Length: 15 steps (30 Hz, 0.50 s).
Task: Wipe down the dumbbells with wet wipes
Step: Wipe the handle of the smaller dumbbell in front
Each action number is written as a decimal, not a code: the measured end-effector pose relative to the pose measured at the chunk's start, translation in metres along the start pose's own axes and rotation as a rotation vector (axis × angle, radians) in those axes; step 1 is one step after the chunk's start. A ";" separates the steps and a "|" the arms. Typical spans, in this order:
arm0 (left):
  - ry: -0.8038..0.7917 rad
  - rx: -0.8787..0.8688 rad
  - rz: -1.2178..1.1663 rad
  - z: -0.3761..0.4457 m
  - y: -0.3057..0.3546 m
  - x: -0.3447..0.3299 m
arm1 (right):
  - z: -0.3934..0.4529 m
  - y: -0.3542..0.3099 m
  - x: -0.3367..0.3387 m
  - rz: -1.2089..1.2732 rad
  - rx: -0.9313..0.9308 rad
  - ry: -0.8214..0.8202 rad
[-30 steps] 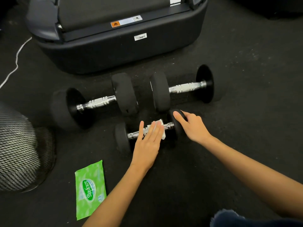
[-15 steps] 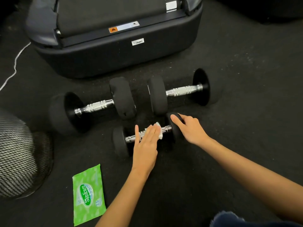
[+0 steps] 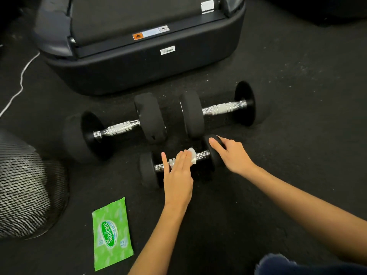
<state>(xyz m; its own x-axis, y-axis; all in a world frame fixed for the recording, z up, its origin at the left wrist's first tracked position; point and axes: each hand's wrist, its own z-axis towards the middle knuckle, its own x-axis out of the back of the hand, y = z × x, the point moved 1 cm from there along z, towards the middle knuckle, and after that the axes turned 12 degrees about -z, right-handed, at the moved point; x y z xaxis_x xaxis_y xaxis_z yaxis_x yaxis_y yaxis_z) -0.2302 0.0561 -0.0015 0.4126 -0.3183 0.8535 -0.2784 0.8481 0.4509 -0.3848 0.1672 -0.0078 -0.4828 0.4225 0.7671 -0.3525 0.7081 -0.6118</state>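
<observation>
A small black dumbbell (image 3: 148, 169) with a chrome handle lies on the dark floor in front of me. My left hand (image 3: 177, 175) lies flat over its handle with straight fingers, pressing a white wet wipe (image 3: 192, 155) against the chrome. My right hand (image 3: 231, 153) grips the dumbbell's right weight head from above. Behind it lie two larger black dumbbells, one at the left (image 3: 117, 129) and one at the right (image 3: 222, 109). A green pack of wet wipes (image 3: 111, 233) lies flat on the floor near my left forearm.
A treadmill's dark rear end (image 3: 139, 62) stands just behind the dumbbells. A black mesh fan guard (image 3: 25, 191) sits at the left edge. A white cord (image 3: 18, 90) runs across the floor at far left. Dark fabric (image 3: 278, 264) shows at the bottom right.
My left hand has slid the wipe a little leftward along the small dumbbell's handle. My right hand stays on the right weight head. The camera view shifted slightly.
</observation>
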 end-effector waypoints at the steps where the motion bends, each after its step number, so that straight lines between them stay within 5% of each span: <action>1: 0.006 0.012 -0.010 0.001 0.002 -0.001 | -0.001 -0.001 0.000 -0.009 -0.005 0.007; 15: -0.147 -0.282 0.102 -0.019 -0.003 -0.010 | -0.003 0.001 0.003 -0.045 0.035 0.000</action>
<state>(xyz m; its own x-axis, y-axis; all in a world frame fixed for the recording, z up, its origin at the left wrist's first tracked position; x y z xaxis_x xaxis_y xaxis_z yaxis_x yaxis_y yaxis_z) -0.2171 0.0642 -0.0162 0.2593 -0.2657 0.9285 -0.0525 0.9561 0.2883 -0.3840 0.1708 -0.0056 -0.4655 0.3909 0.7941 -0.4014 0.7064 -0.5830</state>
